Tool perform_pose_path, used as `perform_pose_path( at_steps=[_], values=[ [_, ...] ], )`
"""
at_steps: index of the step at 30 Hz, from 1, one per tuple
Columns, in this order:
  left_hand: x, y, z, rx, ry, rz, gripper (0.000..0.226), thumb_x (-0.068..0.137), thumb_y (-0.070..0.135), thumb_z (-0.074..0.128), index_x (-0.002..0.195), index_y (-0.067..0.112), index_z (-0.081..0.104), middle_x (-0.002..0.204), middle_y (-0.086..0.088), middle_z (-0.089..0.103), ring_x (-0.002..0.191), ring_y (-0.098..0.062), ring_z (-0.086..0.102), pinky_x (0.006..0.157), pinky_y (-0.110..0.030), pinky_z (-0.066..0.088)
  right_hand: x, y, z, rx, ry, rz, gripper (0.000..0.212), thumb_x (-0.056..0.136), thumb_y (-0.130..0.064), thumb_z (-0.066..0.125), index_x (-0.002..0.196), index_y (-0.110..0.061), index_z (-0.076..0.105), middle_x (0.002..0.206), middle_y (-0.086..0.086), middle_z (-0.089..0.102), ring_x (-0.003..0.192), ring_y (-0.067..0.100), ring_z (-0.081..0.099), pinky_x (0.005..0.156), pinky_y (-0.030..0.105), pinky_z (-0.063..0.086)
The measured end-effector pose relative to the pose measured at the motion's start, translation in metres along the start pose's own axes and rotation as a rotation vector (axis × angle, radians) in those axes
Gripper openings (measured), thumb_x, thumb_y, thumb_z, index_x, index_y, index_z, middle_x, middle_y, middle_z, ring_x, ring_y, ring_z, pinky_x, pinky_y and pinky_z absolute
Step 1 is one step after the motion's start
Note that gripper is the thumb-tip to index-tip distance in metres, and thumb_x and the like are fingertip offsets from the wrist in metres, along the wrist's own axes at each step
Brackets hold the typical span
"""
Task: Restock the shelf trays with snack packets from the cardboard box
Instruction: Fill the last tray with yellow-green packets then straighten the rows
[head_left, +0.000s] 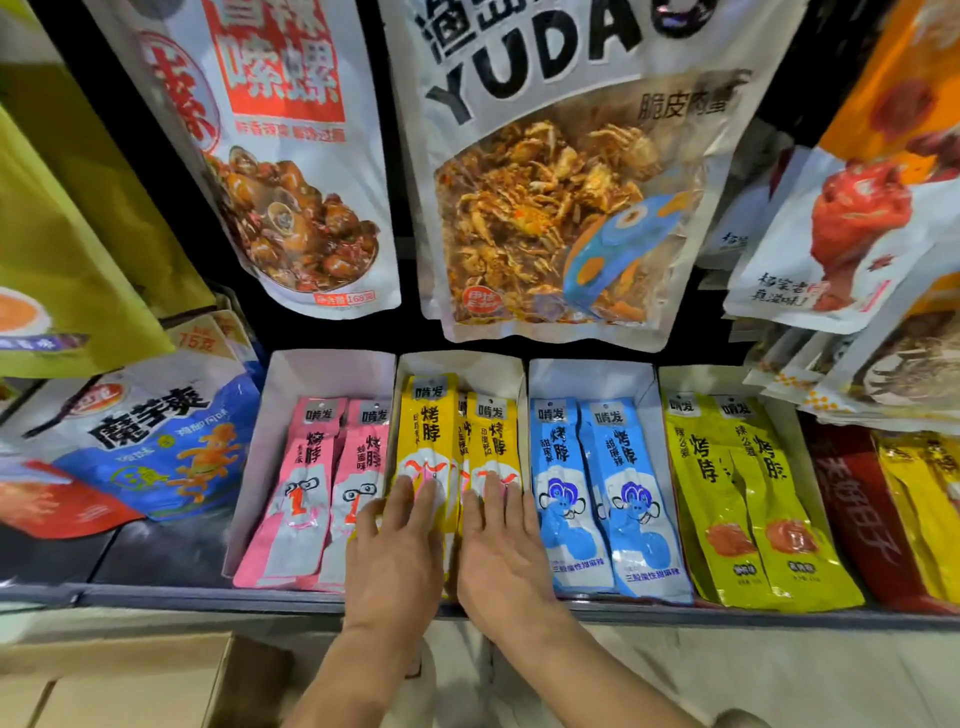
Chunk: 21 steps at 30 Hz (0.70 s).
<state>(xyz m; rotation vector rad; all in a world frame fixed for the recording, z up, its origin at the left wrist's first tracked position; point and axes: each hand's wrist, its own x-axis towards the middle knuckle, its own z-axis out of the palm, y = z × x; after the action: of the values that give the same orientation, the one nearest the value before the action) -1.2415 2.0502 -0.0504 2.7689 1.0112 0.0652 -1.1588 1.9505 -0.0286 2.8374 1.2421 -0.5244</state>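
A: Where were the hands at that pt?
B: Both on the orange-yellow pkts (431, 431); left hand (397, 551) on the left row, right hand (501, 556) on the right row; side by side w/ a thin gap btwn them.
A: Gripping anything?
B: No; fingers straight, palms down, pressing flat on the pkts' lower halves; nothing pinched or curled round.
A: How did the pkts lie?
B: Two rows in one white tray (462, 364); long axis ran straight away from the wrists, shelf front to tray back wall; top ends well ahead of the fingertips, bottom ends hidden under the palms.
A: Neighbours?
B: Pink pkts (306, 467) just left of the left hand, its outer finger over their edge; blue pkts (587, 467) just right of the right hand; lime pkts (727, 467) further right, well apart.
A: And the box?
B: Cardboard box (114, 680) below and left of the left wrist, on the person's side of the shelf; contents not visible.
A: Next move?
B: Only a guess; it looked like squaring the rows down; for more stock the left hand was nearer the box; any new pkt would need its length pointing away from the hands, same as the rows.
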Motion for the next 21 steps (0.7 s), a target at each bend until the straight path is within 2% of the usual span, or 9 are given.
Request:
perform_pose_path(
  at_steps=[2,4,6,8,10,11,13,16,21],
  values=[
    [0.006,-0.004,0.004,0.058,-0.084,0.020,0.059,0.097,0.045,0.027,0.154,0.030,0.030,0.162,0.000,0.029,0.140,-0.030,0.035,0.108,-0.043,0.034,0.001,-0.003,-0.003,-0.040,-0.015,0.032,0.071,0.102,-0.026,0.035,0.160,-0.013,-0.003,0.166,0.019,-0.014,0.152,0.044,-0.010,0.123,0.057,-0.006],
    [0.010,-0.004,0.007,0.121,-0.171,0.053,0.067,0.095,0.045,0.004,0.155,0.028,0.027,0.166,0.003,0.011,0.149,-0.024,0.018,0.112,-0.044,0.020,0.003,-0.005,-0.006,-0.048,-0.038,0.052,0.071,0.102,-0.027,0.036,0.161,-0.014,-0.003,0.167,0.016,-0.014,0.153,0.043,-0.008,0.123,0.058,-0.005],
    [0.010,-0.002,0.007,0.102,-0.164,0.033,0.064,0.096,0.047,0.009,0.155,0.029,0.028,0.166,0.001,0.012,0.148,-0.025,0.019,0.112,-0.044,0.020,0.003,-0.005,-0.010,-0.051,-0.066,0.056,0.071,0.102,-0.026,0.037,0.161,-0.016,-0.003,0.167,0.013,-0.015,0.153,0.043,-0.007,0.123,0.058,-0.004],
    [0.007,0.003,-0.002,0.010,-0.086,-0.028,0.063,0.097,0.056,0.025,0.155,0.034,0.027,0.162,0.000,0.026,0.138,-0.027,0.035,0.108,-0.040,0.033,0.002,-0.004,-0.008,-0.006,-0.054,0.070,0.069,0.101,-0.029,0.035,0.161,-0.020,0.002,0.168,0.009,-0.011,0.154,0.041,-0.001,0.124,0.057,0.001],
    [0.002,0.006,-0.010,-0.042,-0.029,-0.056,0.063,0.093,0.057,0.047,0.152,0.037,0.035,0.157,0.003,0.036,0.127,-0.030,0.043,0.098,-0.041,0.044,0.002,-0.004,-0.004,0.060,0.025,0.078,0.064,0.097,-0.038,0.030,0.158,-0.022,0.025,0.168,0.009,0.013,0.150,0.040,0.022,0.123,0.057,0.018],
    [0.001,0.008,-0.014,-0.042,-0.026,-0.059,0.064,0.092,0.054,0.053,0.151,0.039,0.035,0.158,0.006,0.036,0.126,-0.031,0.042,0.094,-0.042,0.045,0.002,-0.003,-0.002,0.098,0.072,0.090,0.063,0.095,-0.043,0.028,0.153,-0.021,0.039,0.164,0.008,0.029,0.144,0.040,0.037,0.118,0.057,0.029],
    [0.001,0.009,-0.015,-0.047,-0.041,-0.088,0.067,0.089,0.049,0.061,0.150,0.041,0.034,0.158,0.010,0.032,0.125,-0.029,0.036,0.090,-0.044,0.043,0.002,0.001,0.006,0.112,0.130,0.093,0.062,0.095,-0.045,0.026,0.143,-0.019,0.054,0.155,0.005,0.046,0.133,0.036,0.052,0.111,0.055,0.042],
    [0.001,0.012,-0.016,-0.044,-0.038,-0.093,0.068,0.088,0.045,0.064,0.149,0.041,0.035,0.158,0.010,0.031,0.125,-0.028,0.029,0.091,-0.044,0.040,0.000,0.008,0.012,0.061,0.163,0.092,0.054,0.094,-0.041,0.032,0.131,-0.020,0.064,0.146,0.004,0.054,0.121,0.033,0.060,0.100,0.052,0.052],
    [0.004,0.018,-0.020,-0.054,-0.035,-0.084,0.064,0.095,0.045,0.052,0.152,0.044,0.024,0.161,0.012,0.018,0.132,-0.026,0.024,0.100,-0.038,0.034,-0.002,0.006,0.014,0.039,0.120,0.156,0.052,0.094,-0.037,0.030,0.126,-0.021,0.068,0.141,0.011,0.058,0.118,0.035,0.063,0.095,0.052,0.055]
  ],
)
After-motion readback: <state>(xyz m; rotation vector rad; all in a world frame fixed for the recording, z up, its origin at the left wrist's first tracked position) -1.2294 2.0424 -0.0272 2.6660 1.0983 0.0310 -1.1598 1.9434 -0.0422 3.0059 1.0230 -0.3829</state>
